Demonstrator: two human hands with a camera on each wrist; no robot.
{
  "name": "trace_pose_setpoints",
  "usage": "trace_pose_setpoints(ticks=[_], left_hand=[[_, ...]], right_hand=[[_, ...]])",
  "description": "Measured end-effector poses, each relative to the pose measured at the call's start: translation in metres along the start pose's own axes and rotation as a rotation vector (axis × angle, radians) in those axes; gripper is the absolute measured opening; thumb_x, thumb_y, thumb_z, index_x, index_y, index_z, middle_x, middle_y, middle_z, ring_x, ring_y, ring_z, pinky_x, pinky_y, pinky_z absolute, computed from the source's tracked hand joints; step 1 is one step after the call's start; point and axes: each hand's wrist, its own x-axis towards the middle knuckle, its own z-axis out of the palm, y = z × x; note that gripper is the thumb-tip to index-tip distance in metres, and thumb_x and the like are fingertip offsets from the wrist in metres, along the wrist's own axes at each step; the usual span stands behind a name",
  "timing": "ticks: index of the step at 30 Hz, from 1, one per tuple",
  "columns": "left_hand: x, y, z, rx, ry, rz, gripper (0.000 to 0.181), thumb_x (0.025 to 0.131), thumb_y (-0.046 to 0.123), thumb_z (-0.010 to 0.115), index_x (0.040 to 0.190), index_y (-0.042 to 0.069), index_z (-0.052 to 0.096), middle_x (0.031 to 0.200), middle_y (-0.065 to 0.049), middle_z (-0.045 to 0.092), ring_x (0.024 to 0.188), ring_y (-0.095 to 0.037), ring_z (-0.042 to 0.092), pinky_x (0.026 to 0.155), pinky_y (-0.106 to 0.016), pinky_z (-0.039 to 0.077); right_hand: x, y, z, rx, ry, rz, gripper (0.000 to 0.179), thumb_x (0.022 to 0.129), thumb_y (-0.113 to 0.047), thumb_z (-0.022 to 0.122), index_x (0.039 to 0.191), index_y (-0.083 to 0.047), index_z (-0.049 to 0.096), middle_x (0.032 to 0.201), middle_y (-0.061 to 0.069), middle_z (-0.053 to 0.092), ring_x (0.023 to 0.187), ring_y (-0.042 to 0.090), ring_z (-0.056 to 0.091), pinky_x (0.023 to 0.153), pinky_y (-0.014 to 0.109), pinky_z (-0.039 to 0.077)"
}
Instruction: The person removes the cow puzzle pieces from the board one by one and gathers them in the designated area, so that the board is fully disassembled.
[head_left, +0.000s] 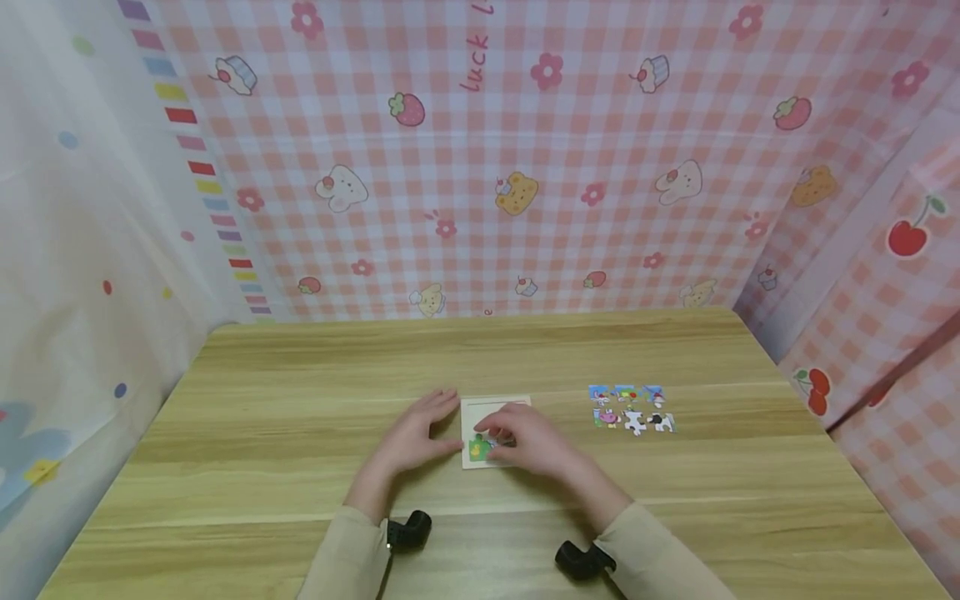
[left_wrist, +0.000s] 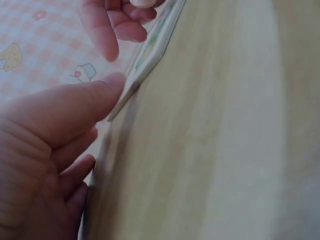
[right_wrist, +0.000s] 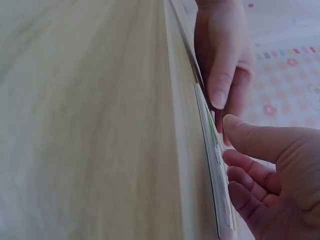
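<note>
A small pale puzzle board lies flat on the table between the hands. A green puzzle piece sits in its lower left corner; more of the picture is partly hidden under the right hand. My left hand rests beside the board's left edge, and in the left wrist view its thumb touches that edge. Over the board is my right hand, its fingers loosely bent. In the right wrist view a gap shows between its thumb and fingers, with no piece visible there.
Several loose puzzle pieces lie in two rows on the wooden table, right of the board. Pink checked cloth hangs behind the table. Black wrist devices sit at both cuffs.
</note>
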Motion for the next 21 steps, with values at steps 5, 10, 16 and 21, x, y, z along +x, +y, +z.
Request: trace_pose_setpoints(ticks=[5, 10, 16, 21], left_hand=[[0.007, 0.001, -0.004, 0.008, -0.009, 0.015, 0.067, 0.088, 0.024, 0.076, 0.144, 0.000, 0.049, 0.153, -0.015, 0.041, 0.144, -0.040, 0.027, 0.116, -0.057, 0.020], [0.011, 0.000, -0.005, 0.003, -0.001, 0.043, 0.061, 0.087, 0.020, 0.077, 0.140, 0.000, 0.053, 0.150, -0.014, 0.045, 0.143, -0.041, 0.030, 0.115, -0.057, 0.022], [0.012, -0.001, -0.006, -0.009, -0.010, 0.050, 0.057, 0.087, 0.018, 0.077, 0.138, 0.002, 0.056, 0.148, -0.010, 0.049, 0.143, -0.041, 0.030, 0.115, -0.058, 0.023], [0.011, 0.001, -0.007, -0.029, -0.020, 0.066, 0.053, 0.088, 0.017, 0.076, 0.135, 0.000, 0.059, 0.144, -0.011, 0.052, 0.143, -0.043, 0.028, 0.114, -0.060, 0.023]], right_hand=[[0.001, -0.002, 0.004, -0.011, -0.001, 0.028, 0.033, 0.085, -0.014, 0.079, 0.117, -0.011, 0.070, 0.099, -0.001, 0.063, 0.092, 0.015, 0.060, 0.083, 0.033, 0.051], [0.002, -0.002, 0.006, -0.023, -0.005, 0.051, 0.032, 0.085, -0.016, 0.079, 0.115, -0.011, 0.070, 0.097, -0.001, 0.062, 0.090, 0.015, 0.058, 0.082, 0.033, 0.050], [0.003, -0.002, 0.008, -0.034, 0.000, 0.069, 0.030, 0.084, -0.017, 0.079, 0.113, -0.013, 0.071, 0.096, -0.002, 0.061, 0.088, 0.014, 0.057, 0.080, 0.033, 0.049], [0.004, -0.003, 0.009, -0.039, -0.003, 0.086, 0.028, 0.085, -0.017, 0.079, 0.112, -0.014, 0.072, 0.094, -0.003, 0.060, 0.088, 0.013, 0.056, 0.079, 0.033, 0.048]])
